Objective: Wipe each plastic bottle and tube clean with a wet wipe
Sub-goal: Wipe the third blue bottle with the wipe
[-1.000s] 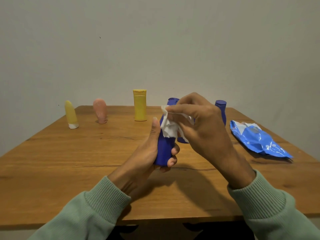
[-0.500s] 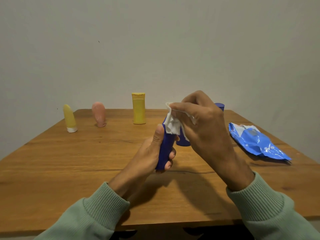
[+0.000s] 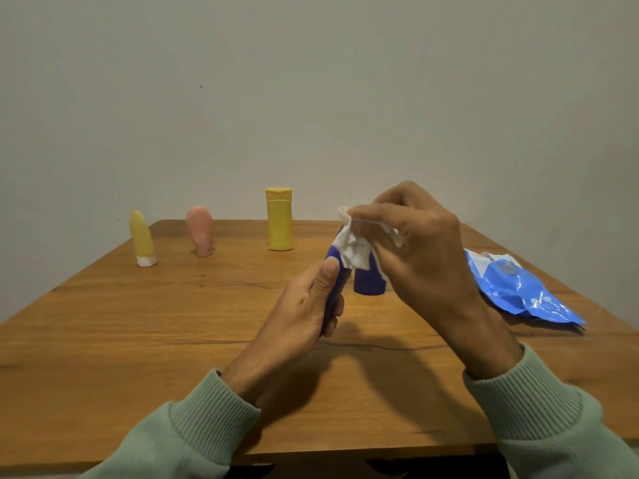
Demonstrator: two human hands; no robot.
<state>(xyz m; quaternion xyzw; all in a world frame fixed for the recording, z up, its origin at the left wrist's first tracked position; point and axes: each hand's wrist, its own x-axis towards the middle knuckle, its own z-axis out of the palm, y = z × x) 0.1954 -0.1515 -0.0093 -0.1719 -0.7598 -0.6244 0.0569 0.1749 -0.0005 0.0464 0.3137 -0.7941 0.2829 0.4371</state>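
Observation:
My left hand (image 3: 304, 305) grips a dark blue bottle (image 3: 334, 271) upright above the middle of the wooden table (image 3: 138, 323), thumb along its side. My right hand (image 3: 422, 250) pinches a white wet wipe (image 3: 351, 245) and holds it over the bottle's top, which the wipe hides. A second dark blue bottle (image 3: 369, 283) stands just behind, mostly hidden by my right hand. Along the far edge stand a yellow bottle (image 3: 279, 219), a pink tube (image 3: 200, 231) and a yellow tube with a white cap (image 3: 141, 238).
A blue wet-wipe pack (image 3: 518, 288) lies on the right side of the table, close to my right forearm. A plain wall rises behind the table's far edge. The table's near edge runs just under my sleeves.
The view has tilted up a little, so the table sits lower in frame. My left hand has turned the bottle narrower toward me, and the wipe stays on its upper part.

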